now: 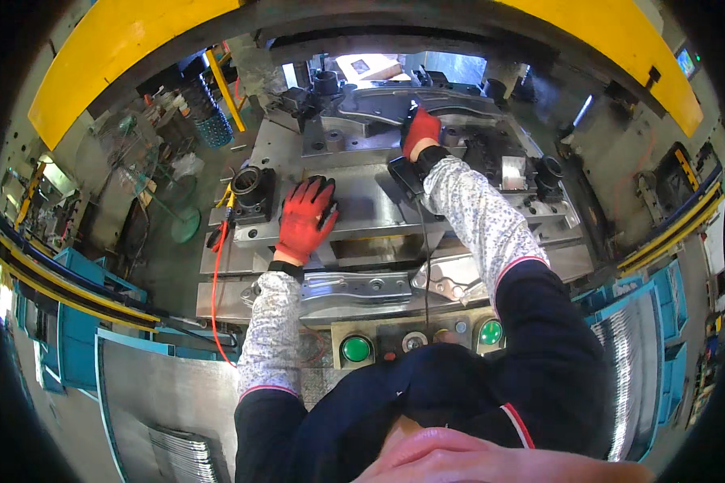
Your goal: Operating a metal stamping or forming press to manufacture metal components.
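Observation:
My left hand, in a red glove with black fingertips, lies on the smooth metal plate of the press die, fingers stretched out. Farther off, my right hand, gloved alike, reaches to a long, shaped sheet-metal panel at the back of the die. Its fingers are curled at the panel's near edge; the glove hides whatever lies between them. Below my right wrist is a black box-shaped device with a dark cable running toward me. Another formed metal part lies along the front ledge, below my left hand.
Round guide posts stand at the die's corners. An orange hose hangs at left. Two green buttons sit on the front control panel. Stacked metal sheets lie in the left blue-framed rack, and yellow press edges arch overhead.

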`<action>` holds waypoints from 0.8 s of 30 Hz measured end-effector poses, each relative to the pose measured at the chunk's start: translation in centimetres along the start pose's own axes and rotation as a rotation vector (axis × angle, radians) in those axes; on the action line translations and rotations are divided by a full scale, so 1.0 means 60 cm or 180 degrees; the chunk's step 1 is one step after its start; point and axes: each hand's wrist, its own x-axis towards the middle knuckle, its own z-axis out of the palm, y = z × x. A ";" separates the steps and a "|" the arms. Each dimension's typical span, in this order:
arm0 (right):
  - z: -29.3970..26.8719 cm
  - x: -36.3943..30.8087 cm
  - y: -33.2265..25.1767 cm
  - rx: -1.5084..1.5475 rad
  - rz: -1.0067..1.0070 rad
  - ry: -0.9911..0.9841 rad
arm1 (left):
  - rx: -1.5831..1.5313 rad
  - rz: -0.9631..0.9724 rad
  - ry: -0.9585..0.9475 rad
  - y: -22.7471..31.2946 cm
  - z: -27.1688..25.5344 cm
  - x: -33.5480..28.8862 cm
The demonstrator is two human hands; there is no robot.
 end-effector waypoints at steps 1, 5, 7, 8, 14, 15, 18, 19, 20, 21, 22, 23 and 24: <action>0.021 0.011 0.008 0.0217 0.0095 0.0060 | -0.0044 -0.0058 -0.0012 0.002 0.006 0.003; 0.034 0.042 -0.021 0.0788 -0.0084 0.0199 | -0.0099 -0.0156 -0.0100 -0.003 0.004 -0.002; 0.058 0.072 -0.005 0.0816 -0.0426 0.0120 | -0.0160 -0.0144 -0.0092 -0.005 0.001 -0.001; 0.071 0.091 0.019 0.0802 -0.0576 0.0088 | -0.0211 -0.0126 -0.0069 -0.003 0.003 0.004; 0.091 0.126 0.102 0.1239 -0.0523 -0.0300 | -0.0284 -0.0142 -0.0040 -0.007 0.006 0.000; 0.091 0.133 0.114 0.1270 -0.0404 -0.0415 | -0.0318 -0.0110 -0.0035 -0.006 0.008 0.002; 0.029 0.136 0.093 0.0698 0.0207 -0.0665 | -0.0379 -0.0133 -0.0091 -0.004 0.002 0.008; -0.006 0.116 0.071 0.0278 -0.0073 -0.0586 | -0.0337 -0.0152 -0.0057 -0.005 -0.004 0.002; -0.035 0.099 0.056 0.0232 -0.0327 -0.0493 | -0.0331 -0.0134 -0.0024 -0.005 -0.005 0.001; -0.060 0.088 0.040 0.0179 -0.0581 -0.0394 | -0.0326 -0.0114 0.0017 -0.005 -0.004 0.002; -0.084 0.079 0.024 0.0116 -0.0829 -0.0292 | -0.0313 -0.0128 0.0016 -0.005 -0.003 0.003; -0.101 0.072 0.005 0.0381 -0.0844 -0.0525 | -0.0296 -0.0135 -0.0002 -0.005 -0.001 0.004; -0.086 0.074 -0.006 0.0281 -0.1274 -0.0283 | -0.0274 -0.0147 -0.0019 -0.005 0.000 0.004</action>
